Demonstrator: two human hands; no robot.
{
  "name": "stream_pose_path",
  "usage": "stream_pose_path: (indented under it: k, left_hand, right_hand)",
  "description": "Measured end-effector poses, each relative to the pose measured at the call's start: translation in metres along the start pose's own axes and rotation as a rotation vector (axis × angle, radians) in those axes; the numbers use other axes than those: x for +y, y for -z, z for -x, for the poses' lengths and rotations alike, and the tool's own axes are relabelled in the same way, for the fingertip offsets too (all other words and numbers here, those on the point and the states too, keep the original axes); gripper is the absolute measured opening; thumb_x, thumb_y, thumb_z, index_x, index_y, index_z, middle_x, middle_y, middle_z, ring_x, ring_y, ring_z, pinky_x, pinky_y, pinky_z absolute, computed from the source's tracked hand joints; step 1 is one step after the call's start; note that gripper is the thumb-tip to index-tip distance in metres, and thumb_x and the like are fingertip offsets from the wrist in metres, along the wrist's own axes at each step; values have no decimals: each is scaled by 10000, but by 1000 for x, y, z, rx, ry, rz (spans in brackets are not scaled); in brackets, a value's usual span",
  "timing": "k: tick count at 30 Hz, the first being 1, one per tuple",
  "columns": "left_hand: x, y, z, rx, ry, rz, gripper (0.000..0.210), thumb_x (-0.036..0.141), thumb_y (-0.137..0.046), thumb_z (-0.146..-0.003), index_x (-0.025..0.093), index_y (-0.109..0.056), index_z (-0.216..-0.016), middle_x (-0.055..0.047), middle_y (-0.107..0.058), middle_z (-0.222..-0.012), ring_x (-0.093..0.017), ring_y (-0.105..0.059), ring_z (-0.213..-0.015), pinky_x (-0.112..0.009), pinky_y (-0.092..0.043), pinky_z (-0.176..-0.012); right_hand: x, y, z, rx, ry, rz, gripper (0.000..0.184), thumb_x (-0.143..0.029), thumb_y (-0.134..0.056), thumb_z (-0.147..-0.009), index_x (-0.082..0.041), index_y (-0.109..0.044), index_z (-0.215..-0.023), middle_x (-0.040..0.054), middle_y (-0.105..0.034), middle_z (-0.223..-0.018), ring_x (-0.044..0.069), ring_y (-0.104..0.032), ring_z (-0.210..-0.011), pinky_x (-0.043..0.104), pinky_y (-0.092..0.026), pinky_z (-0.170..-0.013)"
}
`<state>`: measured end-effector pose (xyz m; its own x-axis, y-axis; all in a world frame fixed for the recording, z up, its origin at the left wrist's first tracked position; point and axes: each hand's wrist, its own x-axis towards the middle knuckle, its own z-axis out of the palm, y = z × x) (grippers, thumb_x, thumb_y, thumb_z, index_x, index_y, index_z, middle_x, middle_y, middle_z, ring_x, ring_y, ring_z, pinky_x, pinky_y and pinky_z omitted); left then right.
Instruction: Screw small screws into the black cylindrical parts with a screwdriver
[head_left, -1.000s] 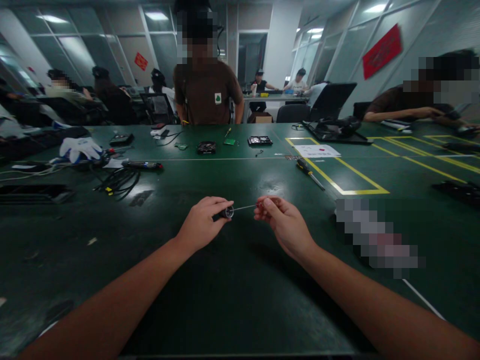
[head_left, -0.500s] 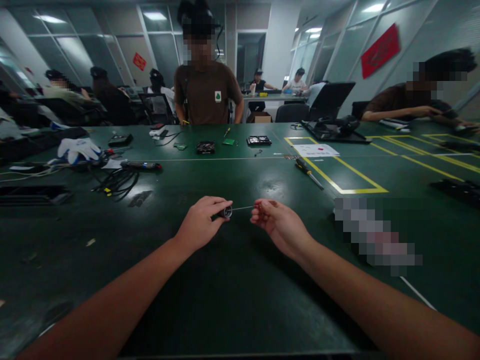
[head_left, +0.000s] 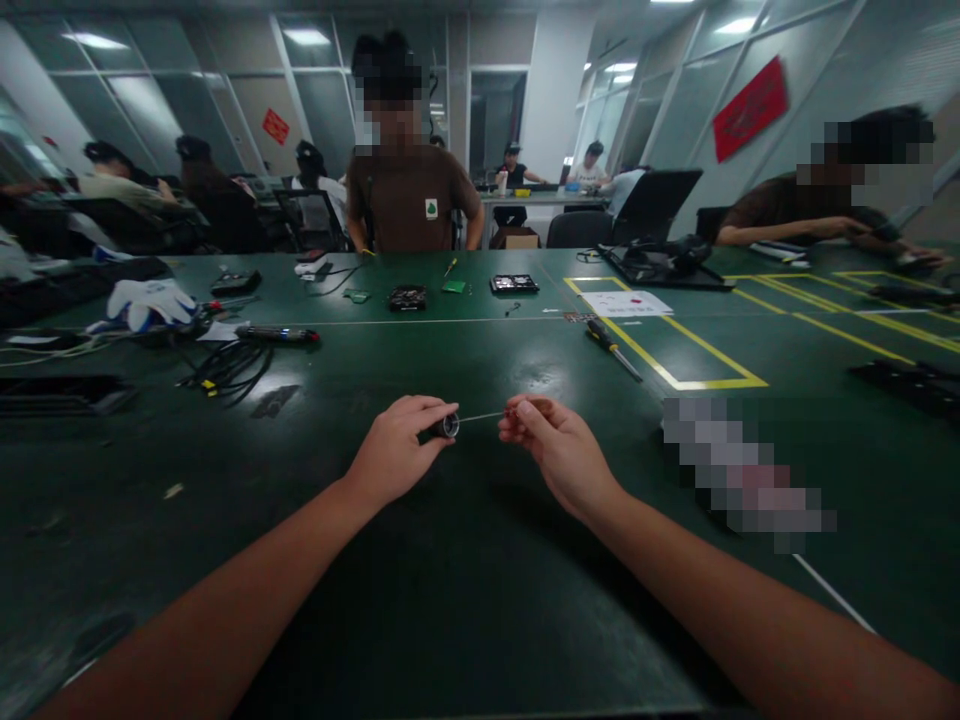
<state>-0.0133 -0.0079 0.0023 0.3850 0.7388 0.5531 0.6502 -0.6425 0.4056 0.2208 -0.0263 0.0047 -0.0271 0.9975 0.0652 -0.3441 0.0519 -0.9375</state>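
Observation:
Between thumb and fingers, my left hand (head_left: 394, 450) grips a small dark cylindrical part (head_left: 450, 426) with a pale ring at its open end, which faces right. A thin, light-coloured rod or wire (head_left: 481, 416) runs from that end across to my right hand (head_left: 562, 445). The right thumb and fingertips are pinched on the rod's other end, and the other fingers are curled. Whether the rod goes inside the part or only passes by it, I cannot tell. Both hands are above the green table (head_left: 465, 590).
A yellow-black screwdriver (head_left: 613, 348) lies beyond my right hand, near yellow tape. A blurred-out object (head_left: 742, 475) sits to the right. Coiled black cable (head_left: 236, 370), a pen-like tool (head_left: 277, 335) and white gloves (head_left: 154, 303) are left. A person (head_left: 412, 195) stands across the table.
The view has shifted slightly. The cylindrical part's open end now faces me a little more, and the rod still spans between my hands. Both grips stay the same.

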Motion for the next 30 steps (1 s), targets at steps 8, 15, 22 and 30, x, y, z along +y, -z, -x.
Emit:
stream_pose_path:
  k: [8,15,22,30]
  left_hand:
    - [1,0,0,-12,-14,2,461,77,-798,-833,224,-733,-1265,-67,-756,-1189,-231,-695,-1080,-435,-602,-964]
    - [4,2,0,-28,-26,7,468,68,-790,-835,229,-730,-1271,-67,-752,-1197,-229,-687,-1090,-429,-602,-966]
    - [5,1,0,-57,-40,-6,470,46,-799,-813,195,-740,-1254,-86,-760,-1168,-232,-698,-1058,-421,-613,-940]
    - [6,-1,1,-42,-40,16,484,79,-815,-812,203,-729,-1272,-86,-759,-1184,-234,-700,-1076,-436,-607,-962]
  right_hand:
    - [-3,-1,4,-28,66,123,312,-488,-820,-825,-222,-760,-976,27,-750,-876,177,-711,-805,354,-576,-804]
    - [-18,-1,7,26,151,523,320,-510,-753,-881,-196,-756,-815,2,-660,-621,143,-595,-575,300,-470,-576]
    - [-9,-3,7,-15,115,215,313,-487,-772,-859,-233,-741,-1040,-35,-607,-716,126,-535,-610,288,-462,-593]
    - [-6,-5,4,59,-3,-6,291,-486,-821,-813,-215,-747,-892,-6,-645,-738,139,-580,-665,294,-484,-635]
